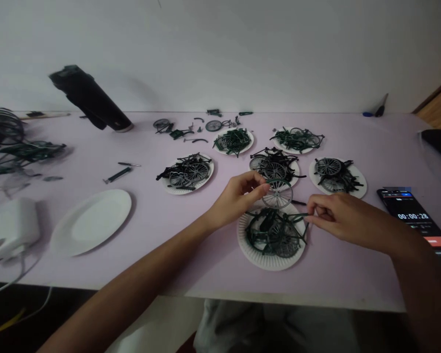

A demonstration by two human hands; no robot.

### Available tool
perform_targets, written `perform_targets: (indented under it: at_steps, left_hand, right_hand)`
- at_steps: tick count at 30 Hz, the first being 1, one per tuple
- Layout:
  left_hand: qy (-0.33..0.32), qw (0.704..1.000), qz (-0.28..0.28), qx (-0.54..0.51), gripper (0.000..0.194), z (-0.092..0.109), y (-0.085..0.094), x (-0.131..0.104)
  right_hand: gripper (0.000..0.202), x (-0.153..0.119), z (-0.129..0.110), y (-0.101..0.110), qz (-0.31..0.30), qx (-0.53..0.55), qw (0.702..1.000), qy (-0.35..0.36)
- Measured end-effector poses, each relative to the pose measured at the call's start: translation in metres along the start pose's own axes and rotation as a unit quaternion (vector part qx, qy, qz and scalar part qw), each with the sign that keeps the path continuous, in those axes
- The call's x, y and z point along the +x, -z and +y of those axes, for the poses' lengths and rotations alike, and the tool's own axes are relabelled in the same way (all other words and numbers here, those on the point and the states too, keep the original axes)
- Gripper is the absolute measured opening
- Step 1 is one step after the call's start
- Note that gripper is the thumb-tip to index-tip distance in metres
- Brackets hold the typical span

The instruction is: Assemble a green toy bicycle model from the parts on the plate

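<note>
Near the table's front edge stands a white paper plate (pixel 270 264) heaped with dark green model bicycle parts (pixel 274 233). Above its far rim my left hand (pixel 242 193) is closed, pinching a small spoked wheel (pixel 278 194) between thumb and fingers. At the plate's right rim my right hand (pixel 330 215) is closed on the end of a thin green bicycle part (pixel 297 216). The rest of that part lies over the heap, and its exact shape is hard to make out.
Several more plates hold model bicycle parts, such as the left one (pixel 210 179). Also on the table are a bare white plate (pixel 91 223), a phone (pixel 415 220) showing a timer, a white box (pixel 11 228) with a cable, a tilted black cylinder (pixel 91 98) and a screwdriver (pixel 129 164).
</note>
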State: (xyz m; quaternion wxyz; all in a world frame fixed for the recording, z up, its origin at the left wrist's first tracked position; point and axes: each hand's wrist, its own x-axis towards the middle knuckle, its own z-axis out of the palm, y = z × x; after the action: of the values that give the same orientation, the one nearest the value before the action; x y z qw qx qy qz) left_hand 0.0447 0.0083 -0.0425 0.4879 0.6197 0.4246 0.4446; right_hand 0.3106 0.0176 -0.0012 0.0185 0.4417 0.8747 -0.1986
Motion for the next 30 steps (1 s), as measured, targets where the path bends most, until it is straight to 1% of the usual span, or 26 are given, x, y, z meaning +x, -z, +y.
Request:
perform_targets:
  at_steps: [3,6,8,11,13,16,20,22,24,26,28,30]
  left_hand:
    - [-0.009,1.000,0.015,-0.023,0.022,-0.002,-0.001,0.001]
    - [-0.008,0.998,0.028,-0.053,0.021,-0.004,-0.003,0.002]
    - [0.001,0.996,0.029,-0.085,0.024,-0.004,-0.004,0.003]
    - [0.012,0.991,0.020,-0.134,0.033,-0.003,-0.006,0.003]
    - [0.021,0.988,0.016,-0.153,0.037,-0.001,-0.007,0.001]
    - [0.020,0.989,0.015,-0.145,0.044,0.003,-0.008,-0.001]
    - [0.023,0.995,0.000,-0.100,0.028,0.006,-0.009,-0.004]
    - [0.027,0.996,0.002,-0.090,0.026,0.005,-0.010,-0.005]
    - [0.025,0.996,0.004,-0.083,0.027,0.004,-0.010,-0.004]
    - [0.026,0.996,0.000,-0.086,0.028,0.003,-0.011,-0.004]
    - [0.023,0.994,-0.003,-0.103,0.030,0.002,-0.011,-0.004]
    - [0.019,0.992,-0.002,-0.126,0.033,0.001,-0.012,-0.004]
  right_hand:
    - [0.020,-0.001,-0.003,0.005,0.085,0.039,0.995,0.015]
    - [0.020,0.001,-0.012,0.006,0.172,0.103,0.980,0.018]
    - [0.017,0.003,-0.017,0.004,0.233,0.137,0.963,0.015]
    - [0.010,0.008,-0.020,-0.003,0.331,0.166,0.929,0.010]
    - [0.009,0.012,-0.020,-0.007,0.371,0.192,0.909,0.003]
    - [0.010,0.016,-0.019,-0.011,0.376,0.234,0.896,-0.009]
    - [0.012,0.019,-0.017,-0.015,0.367,0.258,0.893,-0.020]
    - [0.012,0.021,-0.017,-0.017,0.368,0.277,0.887,-0.017]
    - [0.012,0.023,-0.016,-0.018,0.361,0.327,0.873,-0.017]
    - [0.015,0.025,-0.016,-0.018,0.324,0.430,0.842,-0.022]
    - [0.019,0.026,-0.017,-0.018,0.270,0.545,0.794,-0.029]
    - [0.021,0.028,-0.019,-0.018,0.232,0.615,0.752,-0.039]
